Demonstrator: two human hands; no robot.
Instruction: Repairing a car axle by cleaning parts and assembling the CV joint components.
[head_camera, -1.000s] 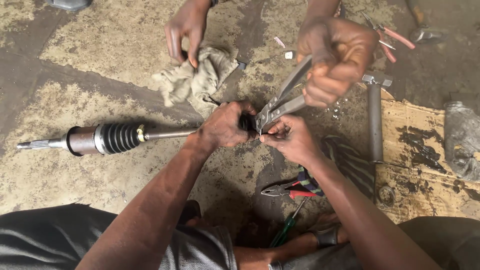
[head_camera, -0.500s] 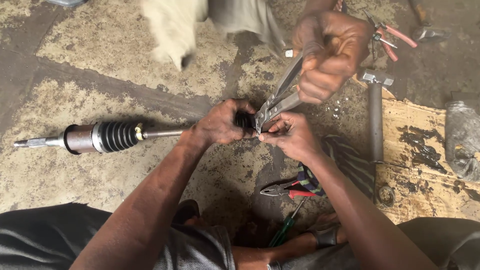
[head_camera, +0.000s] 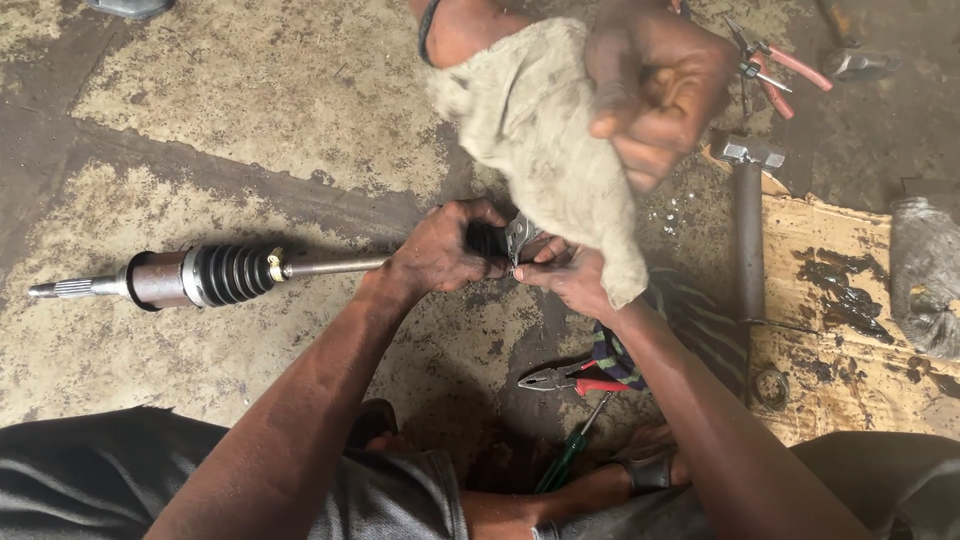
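1. Drive shaft (head_camera: 300, 268) lies flat on concrete floor (head_camera: 250, 130), long axis left-right, splined tip pointing left
2. Left hand (head_camera: 440, 255) closed around shaft's right end
3. Right hand (head_camera: 575, 280) pinches metal clamp (head_camera: 520, 240) there, beneath co-worker's rag (head_camera: 545, 130)

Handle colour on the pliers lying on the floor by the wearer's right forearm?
Red handles on the pliers, seen in the head view, beside a green-handled screwdriver.

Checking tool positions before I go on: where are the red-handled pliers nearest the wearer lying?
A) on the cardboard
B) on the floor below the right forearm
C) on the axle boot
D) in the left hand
B: the pliers lie on the floor under the right forearm, beside a green screwdriver, away from the cardboard.
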